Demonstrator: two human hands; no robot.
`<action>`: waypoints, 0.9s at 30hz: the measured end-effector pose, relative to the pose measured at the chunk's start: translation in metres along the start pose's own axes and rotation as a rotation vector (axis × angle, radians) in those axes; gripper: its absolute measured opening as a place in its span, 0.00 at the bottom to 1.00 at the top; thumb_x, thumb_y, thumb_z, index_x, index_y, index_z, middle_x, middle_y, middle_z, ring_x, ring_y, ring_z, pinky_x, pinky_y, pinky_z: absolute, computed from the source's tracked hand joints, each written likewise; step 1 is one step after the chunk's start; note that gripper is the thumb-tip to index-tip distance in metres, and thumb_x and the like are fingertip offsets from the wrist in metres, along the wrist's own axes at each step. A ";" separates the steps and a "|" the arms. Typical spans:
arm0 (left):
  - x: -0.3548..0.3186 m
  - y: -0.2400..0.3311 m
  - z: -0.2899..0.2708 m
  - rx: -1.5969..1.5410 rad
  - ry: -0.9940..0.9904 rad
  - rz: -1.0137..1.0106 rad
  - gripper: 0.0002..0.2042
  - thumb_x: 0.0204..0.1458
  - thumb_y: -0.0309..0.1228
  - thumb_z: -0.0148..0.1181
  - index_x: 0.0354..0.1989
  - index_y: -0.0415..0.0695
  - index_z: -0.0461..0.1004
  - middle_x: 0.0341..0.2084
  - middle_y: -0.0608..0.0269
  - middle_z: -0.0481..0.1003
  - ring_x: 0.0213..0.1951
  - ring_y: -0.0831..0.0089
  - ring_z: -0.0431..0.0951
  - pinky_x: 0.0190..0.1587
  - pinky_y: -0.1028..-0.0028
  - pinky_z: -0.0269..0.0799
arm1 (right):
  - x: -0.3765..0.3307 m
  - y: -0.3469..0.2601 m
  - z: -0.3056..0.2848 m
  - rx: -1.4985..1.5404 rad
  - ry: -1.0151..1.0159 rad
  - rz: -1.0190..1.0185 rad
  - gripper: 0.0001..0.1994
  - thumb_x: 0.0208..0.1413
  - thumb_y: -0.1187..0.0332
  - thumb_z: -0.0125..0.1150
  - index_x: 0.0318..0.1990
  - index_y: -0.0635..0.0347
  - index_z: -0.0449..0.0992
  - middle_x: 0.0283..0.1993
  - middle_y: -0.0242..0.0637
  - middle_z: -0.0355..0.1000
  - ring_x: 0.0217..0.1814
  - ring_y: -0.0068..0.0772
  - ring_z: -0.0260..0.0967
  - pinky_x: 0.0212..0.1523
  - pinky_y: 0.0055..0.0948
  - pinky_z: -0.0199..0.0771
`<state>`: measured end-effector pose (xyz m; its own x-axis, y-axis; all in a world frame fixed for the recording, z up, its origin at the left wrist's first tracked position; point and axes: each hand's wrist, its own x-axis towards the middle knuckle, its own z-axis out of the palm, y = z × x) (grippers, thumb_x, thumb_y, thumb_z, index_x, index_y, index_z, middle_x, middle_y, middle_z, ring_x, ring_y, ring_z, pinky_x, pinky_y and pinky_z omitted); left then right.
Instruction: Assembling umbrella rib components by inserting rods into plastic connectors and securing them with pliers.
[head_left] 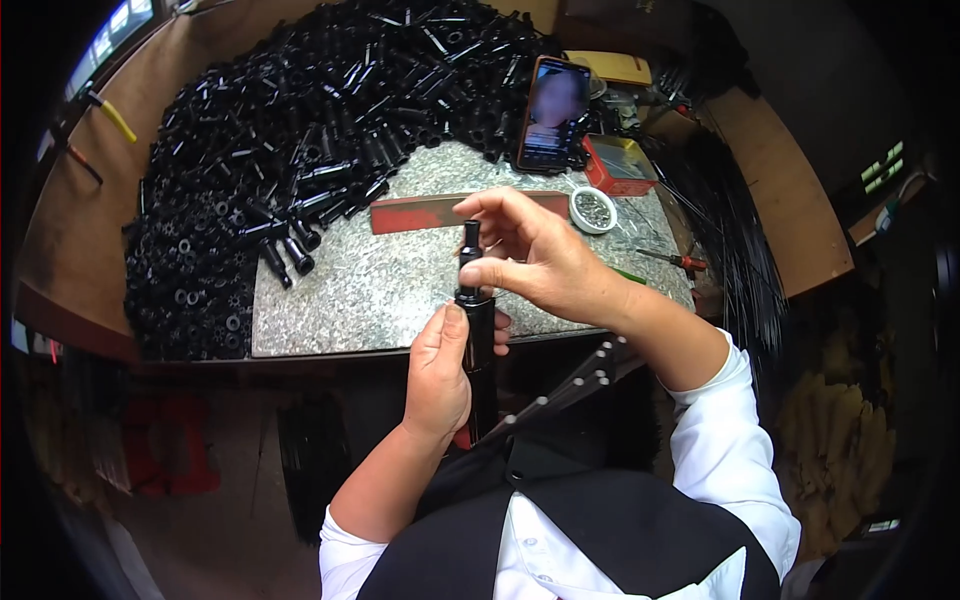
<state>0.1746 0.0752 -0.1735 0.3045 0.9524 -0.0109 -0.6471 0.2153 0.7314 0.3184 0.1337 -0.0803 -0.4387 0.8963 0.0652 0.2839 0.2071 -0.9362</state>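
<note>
- The left hand (440, 355) is closed around a black cylinder (481, 345), thumb on its near-left side and fingertips showing on the right.
- The right hand (535, 250) is curled, thumb and fingers around a narrow black top piece (471, 240) at the cylinder's far end; whether every finger touches is hard to tell.
- The cylinder is at the middle of the near edge of a speckled slab (330, 305); its long axis runs near to far, narrow end pointing far.
- A red bar (415, 216) lies just beyond, partly covered by the right hand.
- To the far left spreads a heap of black parts (310, 110).
- On the right are a white cup (576, 222), a red box (622, 187) and a phone (532, 150).
</note>
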 end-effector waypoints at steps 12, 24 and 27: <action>0.000 -0.006 -0.003 -0.064 -0.017 0.044 0.17 0.66 0.37 0.40 0.50 0.36 0.68 0.36 0.60 0.73 0.35 0.74 0.73 0.37 0.74 0.70 | -0.011 0.017 -0.007 -0.240 -0.187 -0.193 0.13 0.48 0.64 0.65 0.34 0.65 0.72 0.34 0.41 0.70 0.39 0.38 0.70 0.42 0.36 0.69; -0.002 -0.006 -0.001 -0.025 -0.050 0.065 0.18 0.65 0.38 0.40 0.50 0.36 0.67 0.35 0.61 0.73 0.35 0.75 0.73 0.38 0.76 0.71 | -0.009 0.020 -0.010 -0.212 -0.271 -0.177 0.13 0.49 0.64 0.66 0.34 0.63 0.73 0.35 0.38 0.69 0.40 0.34 0.68 0.43 0.34 0.67; -0.002 -0.006 -0.002 -0.021 -0.039 0.043 0.18 0.65 0.38 0.40 0.51 0.36 0.67 0.36 0.61 0.72 0.36 0.75 0.73 0.38 0.75 0.71 | -0.008 0.021 -0.009 -0.275 -0.215 -0.267 0.12 0.47 0.65 0.67 0.32 0.64 0.74 0.34 0.40 0.72 0.39 0.34 0.72 0.40 0.32 0.70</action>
<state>0.1761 0.0730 -0.1793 0.3029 0.9519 0.0466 -0.6745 0.1796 0.7161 0.3352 0.1346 -0.0969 -0.6868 0.7012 0.1914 0.3407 0.5431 -0.7675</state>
